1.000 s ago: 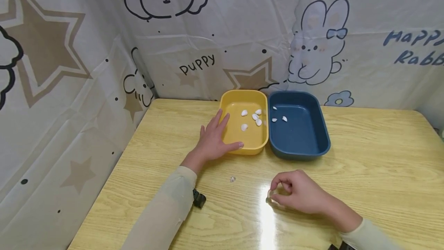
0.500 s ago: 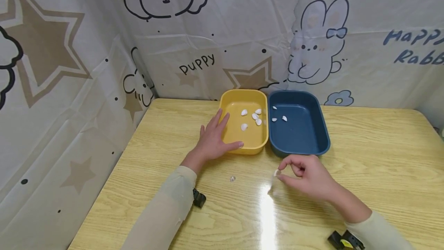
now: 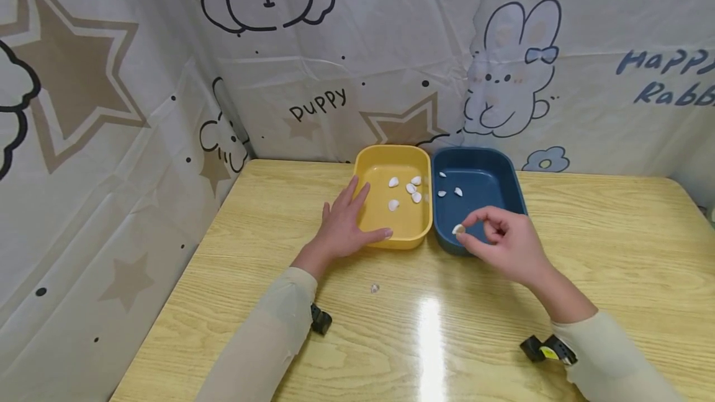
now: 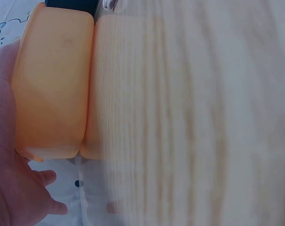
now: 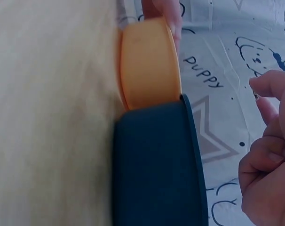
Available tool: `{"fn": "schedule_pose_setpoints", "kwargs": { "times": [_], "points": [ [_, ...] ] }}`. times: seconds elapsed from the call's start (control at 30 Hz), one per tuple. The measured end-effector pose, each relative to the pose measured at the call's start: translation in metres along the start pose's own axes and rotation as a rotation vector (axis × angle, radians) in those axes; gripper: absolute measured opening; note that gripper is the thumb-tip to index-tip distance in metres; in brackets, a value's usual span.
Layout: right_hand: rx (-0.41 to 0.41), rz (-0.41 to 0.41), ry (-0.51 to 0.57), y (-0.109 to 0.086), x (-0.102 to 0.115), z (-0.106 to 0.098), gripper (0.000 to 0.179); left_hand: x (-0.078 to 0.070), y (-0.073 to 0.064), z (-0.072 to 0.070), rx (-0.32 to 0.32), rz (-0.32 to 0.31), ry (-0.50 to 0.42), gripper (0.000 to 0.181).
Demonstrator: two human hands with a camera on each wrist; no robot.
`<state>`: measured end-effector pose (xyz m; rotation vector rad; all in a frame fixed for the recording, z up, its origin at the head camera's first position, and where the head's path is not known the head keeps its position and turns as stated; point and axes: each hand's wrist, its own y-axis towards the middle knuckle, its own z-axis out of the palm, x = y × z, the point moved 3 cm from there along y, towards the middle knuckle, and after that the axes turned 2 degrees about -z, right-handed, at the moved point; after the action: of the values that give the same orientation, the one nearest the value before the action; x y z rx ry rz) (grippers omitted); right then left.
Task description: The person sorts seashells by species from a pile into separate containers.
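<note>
My right hand (image 3: 505,244) pinches a small white seashell (image 3: 458,229) between thumb and forefinger, over the near left part of the blue tray (image 3: 486,169). The other fingers of that hand are curled in, as the right wrist view shows. With fingers spread, my left hand (image 3: 343,222) rests against the left side of the yellow tray (image 3: 393,242), its thumb along the near rim. Several white shells (image 3: 393,205) lie in the yellow tray. Near the left wall of the blue tray lie three small shells (image 3: 458,192).
A small greyish shell (image 3: 375,288) lies on the wooden table (image 3: 368,346) in front of the trays, which stand side by side. Behind them hangs a printed cloth (image 3: 335,48) with cartoon animals.
My right hand has lifted the seashell off the table and carried it forward and slightly right, over the blue tray's near edge. The left hand stays in place.
</note>
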<state>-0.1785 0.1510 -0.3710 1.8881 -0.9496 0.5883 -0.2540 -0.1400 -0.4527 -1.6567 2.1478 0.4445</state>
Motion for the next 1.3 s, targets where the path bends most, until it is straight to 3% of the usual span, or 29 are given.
{"fn": "schedule_pose_setpoints", "kwargs": {
  "times": [0.43,0.57,0.87,1.3],
  "points": [
    [-0.164,0.140,-0.125,0.032,-0.066,-0.005,0.019,0.001,0.000,0.000,-0.007,0.001,-0.003,0.112],
    [-0.212,0.195,-0.147,0.042,-0.075,-0.007,0.023,0.000,-0.001,0.000,-0.008,-0.002,-0.006,0.113],
    [-0.238,0.379,-0.204,0.057,-0.091,-0.003,0.036,-0.001,-0.001,0.000,-0.009,0.000,-0.014,0.111],
    [-0.239,0.486,-0.218,0.062,-0.110,0.004,0.043,0.000,-0.001,-0.001,-0.005,0.001,-0.015,0.111]
  ]
}}
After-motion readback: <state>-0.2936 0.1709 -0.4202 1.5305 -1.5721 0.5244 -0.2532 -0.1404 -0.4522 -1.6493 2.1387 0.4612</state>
